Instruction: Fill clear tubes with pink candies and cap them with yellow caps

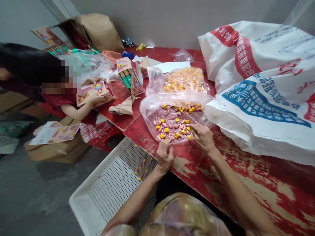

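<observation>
A clear plastic bag (150, 114) lies on the table in front of me, with small red-and-white patterned pieces (176, 126) and loose yellow caps (166, 130) spread over its near part. My left hand (164, 156) is at the bag's near edge, fingers curled together in a pinch; whatever is between them is hidden. To the right, my right hand (203, 137) reaches in over the pieces. Its fingertips are pressed together beside the yellow caps, and I cannot make out what they hold.
Below the table's left edge stands a white perforated crate (103, 183) with several yellow-capped tubes (141, 168). A second bag of yellow caps (184, 80) lies behind. Large white sacks (265, 108) fill the right. At left, a person (66, 98) handles a printed box (94, 93).
</observation>
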Demonstrator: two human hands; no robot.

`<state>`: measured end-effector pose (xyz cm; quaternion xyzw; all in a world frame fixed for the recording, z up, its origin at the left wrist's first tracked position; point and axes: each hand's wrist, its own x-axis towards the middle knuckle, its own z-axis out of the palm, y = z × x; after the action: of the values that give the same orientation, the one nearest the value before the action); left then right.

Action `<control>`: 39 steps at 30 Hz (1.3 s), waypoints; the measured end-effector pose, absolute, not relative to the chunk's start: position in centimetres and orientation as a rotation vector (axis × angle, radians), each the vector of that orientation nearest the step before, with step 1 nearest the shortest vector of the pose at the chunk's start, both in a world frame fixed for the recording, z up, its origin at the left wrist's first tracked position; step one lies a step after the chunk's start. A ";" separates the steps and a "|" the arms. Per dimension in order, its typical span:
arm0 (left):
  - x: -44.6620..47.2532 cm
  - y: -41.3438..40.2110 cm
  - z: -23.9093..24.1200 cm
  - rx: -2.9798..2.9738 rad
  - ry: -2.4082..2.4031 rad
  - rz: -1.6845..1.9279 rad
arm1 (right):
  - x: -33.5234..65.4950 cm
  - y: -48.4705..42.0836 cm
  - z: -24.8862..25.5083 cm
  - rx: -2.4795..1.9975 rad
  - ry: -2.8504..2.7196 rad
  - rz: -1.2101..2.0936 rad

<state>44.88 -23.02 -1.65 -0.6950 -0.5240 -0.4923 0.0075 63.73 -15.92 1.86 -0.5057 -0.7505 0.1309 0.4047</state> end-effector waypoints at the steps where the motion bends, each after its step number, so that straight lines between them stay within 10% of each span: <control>1: 44.7 -22.9 -1.6 -2.153 -1.655 -1.522 | 63.5 -15.5 1.5 -1.295 -1.940 0.339; 16: 46.2 -20.3 -0.7 -2.184 -1.613 -1.562 | 63.9 -15.6 1.6 -1.220 -1.210 0.997; 33: 47.5 -12.8 2.1 -2.507 -1.834 -0.745 | 83.6 -25.4 -3.4 -2.031 -1.313 -0.538; 39: 50.1 -4.7 1.8 -2.329 -2.014 -0.487 | 86.0 -23.2 -1.3 -2.515 -1.727 -0.102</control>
<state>50.07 -4.68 1.76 -0.7471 -0.6460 -0.1562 0.0121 86.02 -23.22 -1.34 -0.8230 -0.5653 -0.0334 0.0445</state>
